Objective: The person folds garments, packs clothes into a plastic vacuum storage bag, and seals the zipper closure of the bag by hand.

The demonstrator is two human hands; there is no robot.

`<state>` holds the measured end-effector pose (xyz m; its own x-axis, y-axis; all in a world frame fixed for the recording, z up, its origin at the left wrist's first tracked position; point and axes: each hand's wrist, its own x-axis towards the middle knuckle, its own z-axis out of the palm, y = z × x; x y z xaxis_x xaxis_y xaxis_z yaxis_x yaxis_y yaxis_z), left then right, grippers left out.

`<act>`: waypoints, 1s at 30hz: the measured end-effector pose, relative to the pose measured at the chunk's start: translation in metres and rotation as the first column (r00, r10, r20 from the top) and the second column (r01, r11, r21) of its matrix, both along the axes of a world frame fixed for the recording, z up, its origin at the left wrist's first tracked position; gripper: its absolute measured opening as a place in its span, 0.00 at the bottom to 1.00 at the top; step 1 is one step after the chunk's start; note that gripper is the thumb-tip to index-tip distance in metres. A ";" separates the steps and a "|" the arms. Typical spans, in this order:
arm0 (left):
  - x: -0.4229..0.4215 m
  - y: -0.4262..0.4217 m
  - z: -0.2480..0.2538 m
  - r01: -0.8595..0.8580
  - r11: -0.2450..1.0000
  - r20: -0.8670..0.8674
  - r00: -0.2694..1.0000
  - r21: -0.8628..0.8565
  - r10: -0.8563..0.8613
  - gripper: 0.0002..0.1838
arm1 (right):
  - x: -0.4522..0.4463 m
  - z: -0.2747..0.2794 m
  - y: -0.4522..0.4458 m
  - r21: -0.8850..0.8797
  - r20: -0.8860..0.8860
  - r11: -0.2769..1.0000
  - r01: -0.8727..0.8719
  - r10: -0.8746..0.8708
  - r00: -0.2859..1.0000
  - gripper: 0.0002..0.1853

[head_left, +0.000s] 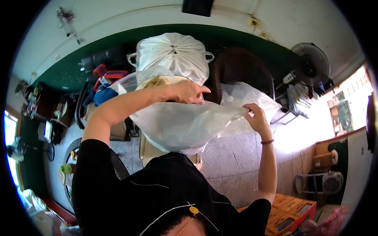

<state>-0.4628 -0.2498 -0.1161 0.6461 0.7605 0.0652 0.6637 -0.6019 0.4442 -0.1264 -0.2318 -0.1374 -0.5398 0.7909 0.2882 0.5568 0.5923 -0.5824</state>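
A large translucent white plastic bag (pixel 177 124) lies spread in front of the body, its open mouth facing up. My right hand (pixel 256 117) pinches the bag's edge on the right side. Over the mouth of the bag is my left hand (pixel 188 92), its index finger stretched toward the right; its other fingers are partly hidden at the bag's rim. Something tan (pixel 155 82) shows inside the clear plastic, left of my left hand. Just beyond stands a full white bag (pixel 171 55), gathered at the top, with loop handles.
A dark wicker chair (pixel 242 65) holds another translucent bag (pixel 246 94). At the right are a fan (pixel 311 63) and a small stool (pixel 319 183). Orange boxes (pixel 285 212) lie at the lower right. A cream seat (pixel 149 153) shows under the large bag.
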 end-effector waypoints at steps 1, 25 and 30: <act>-0.026 0.013 -0.011 0.076 0.989 -0.019 0.997 0.125 -0.074 0.24 | -0.013 0.015 -0.012 0.215 0.024 0.976 0.044 -0.051 0.998 0.13; -0.126 0.007 -0.071 -0.198 0.903 -0.427 0.904 -0.382 0.018 0.24 | -0.201 -0.023 -0.043 0.279 0.361 0.903 -0.327 0.217 0.907 0.17; -0.123 -0.002 -0.064 -0.173 0.960 -0.314 0.944 -0.221 0.098 0.19 | -0.179 -0.045 -0.027 0.365 0.323 0.863 -0.349 0.234 0.917 0.14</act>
